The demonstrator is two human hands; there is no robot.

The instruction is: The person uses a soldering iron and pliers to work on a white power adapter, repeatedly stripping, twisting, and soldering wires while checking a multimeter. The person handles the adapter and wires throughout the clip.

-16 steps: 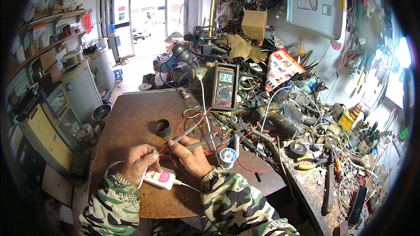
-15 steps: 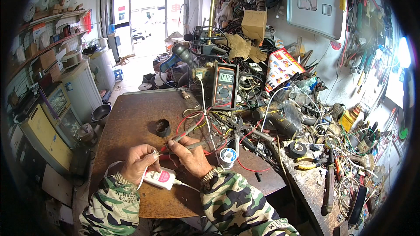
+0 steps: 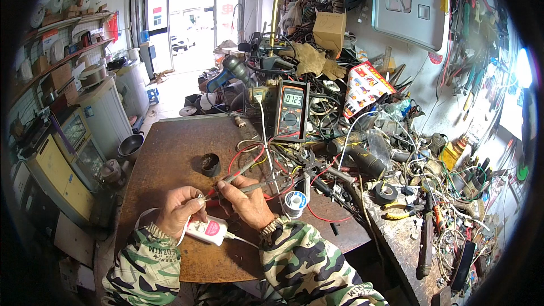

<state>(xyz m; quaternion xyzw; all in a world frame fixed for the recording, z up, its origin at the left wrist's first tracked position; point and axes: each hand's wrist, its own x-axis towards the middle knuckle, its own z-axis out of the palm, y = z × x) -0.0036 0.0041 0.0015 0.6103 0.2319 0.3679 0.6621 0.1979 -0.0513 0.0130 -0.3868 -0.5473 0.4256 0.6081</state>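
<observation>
My left hand [image 3: 181, 209] is closed, thumb and fingertips pinching something small and shiny that I cannot make out. A white cord [image 3: 185, 230] runs up against that hand. In my right hand [image 3: 246, 201] are two slim multimeter probes, one a grey probe with a red part [image 3: 247, 166], the other dark grey [image 3: 262, 185]; their tips meet at the left fingertips, where detail is hidden. Below both hands lies a white box with a pink label [image 3: 213, 229] and a cord at its right end. The multimeter [image 3: 291, 112] stands upright behind, its display lit.
On the brown table [image 3: 170, 141] stand a small dark round pot [image 3: 210, 165] and a solder spool [image 3: 294, 204]. Red leads tangle behind my right hand. To the right, black tape [image 3: 386, 193], yellow-handled pliers [image 3: 403, 212], a drill-like tool [image 3: 362, 158] and piled wires crowd the bench.
</observation>
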